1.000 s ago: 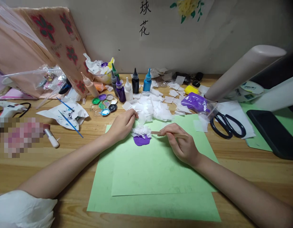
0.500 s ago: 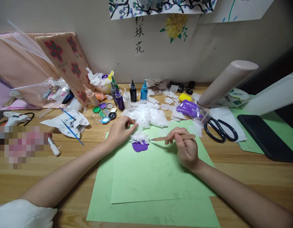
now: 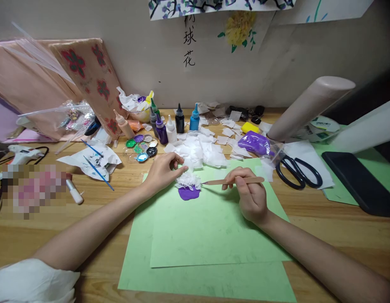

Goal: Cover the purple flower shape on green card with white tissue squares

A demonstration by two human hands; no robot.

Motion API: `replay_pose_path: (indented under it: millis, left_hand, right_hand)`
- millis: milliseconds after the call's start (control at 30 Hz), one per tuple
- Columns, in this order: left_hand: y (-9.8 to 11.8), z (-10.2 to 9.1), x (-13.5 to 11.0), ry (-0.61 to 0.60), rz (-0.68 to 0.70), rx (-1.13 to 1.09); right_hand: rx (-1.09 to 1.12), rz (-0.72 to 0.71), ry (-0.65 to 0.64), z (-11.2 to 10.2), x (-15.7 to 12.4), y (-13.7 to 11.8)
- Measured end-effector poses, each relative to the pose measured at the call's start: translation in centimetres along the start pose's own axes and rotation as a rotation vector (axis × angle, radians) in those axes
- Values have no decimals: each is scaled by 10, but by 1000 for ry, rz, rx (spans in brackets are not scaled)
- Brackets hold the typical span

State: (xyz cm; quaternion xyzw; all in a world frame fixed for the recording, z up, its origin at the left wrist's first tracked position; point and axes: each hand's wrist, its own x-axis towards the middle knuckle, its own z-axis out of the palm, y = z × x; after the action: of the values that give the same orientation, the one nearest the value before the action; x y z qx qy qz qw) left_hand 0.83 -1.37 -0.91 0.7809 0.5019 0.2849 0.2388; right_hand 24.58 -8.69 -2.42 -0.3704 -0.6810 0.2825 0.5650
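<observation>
A flat purple clay patch (image 3: 189, 193) lies on the upper sheet of green paper (image 3: 210, 235). Small crumpled white tissue pieces (image 3: 189, 180) cover its upper part. My left hand (image 3: 165, 171) rests at the left of the tissue, its thumb stretched toward it and apart from the bent fingers. In my right hand (image 3: 247, 191) is a slim pointed wooden stick (image 3: 214, 182), held like a pen. Its dark tip is at the right edge of the tissue; whether it touches I cannot tell.
Behind the clay is a heap of white tissue squares (image 3: 198, 149). Paint bottles (image 3: 180, 120) and a paint palette (image 3: 142, 147) stand to its left. Rightward lie a bag of purple clay (image 3: 255, 143), scissors (image 3: 297, 172) and a black phone-like slab (image 3: 356, 181). A glue gun (image 3: 22, 155) is far left.
The whole view has shifted slightly, so things appear a little further right and up. Both hands keep nearly the same pose beside the clay, and the stick stays in my right hand.
</observation>
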Motion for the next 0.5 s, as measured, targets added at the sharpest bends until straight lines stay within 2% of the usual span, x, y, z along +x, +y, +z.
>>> replay_pose_path:
  millis: [167, 333, 433, 500]
  left_hand:
    - [-2, 1, -1, 17, -21, -25]
    - [-5, 1, 3, 54, -23, -146]
    - [5, -13, 6, 98, 41, -103]
    - [21, -29, 3, 97, 99, 42]
  right_hand:
    - [10, -3, 11, 0, 1, -1]
    - [23, -29, 41, 1, 1, -1]
    - [33, -36, 54, 0, 0, 0]
    - [37, -39, 61, 0, 0, 1]
